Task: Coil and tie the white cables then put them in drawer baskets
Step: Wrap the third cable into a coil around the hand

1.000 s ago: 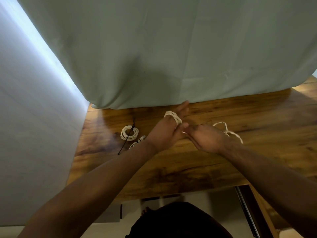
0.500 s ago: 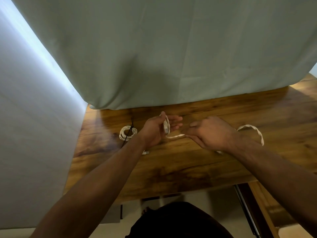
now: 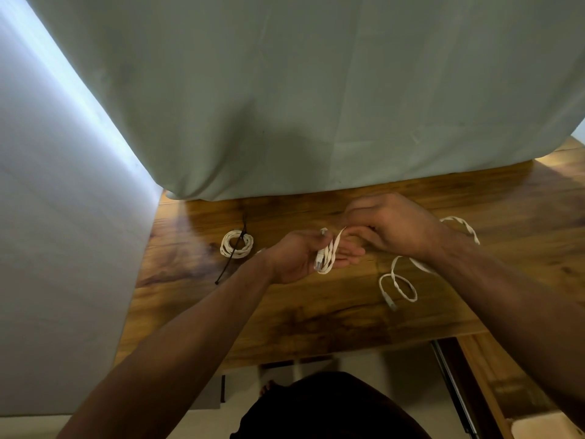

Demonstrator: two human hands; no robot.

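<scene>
My left hand [image 3: 300,255] holds a few turns of a flat white cable [image 3: 327,255] wound around its fingers, palm up over the wooden table [image 3: 316,318]. My right hand [image 3: 392,228] pinches the same cable just beyond the left fingertips. The cable's loose tail [image 3: 399,285] runs under my right wrist and lies in loops on the table, ending in a plug. A finished white coil [image 3: 236,244] with a black tie across it lies to the left.
A pale green cloth [image 3: 316,106] hangs over the back of the table. A white wall panel [image 3: 63,248] stands at the left. A metal drawer rail [image 3: 452,388] and wooden frame show under the table's front right edge.
My right hand has swung up and over the left fingers, laying another turn of cable. The loose tail has slid toward me and now shows on the table.
</scene>
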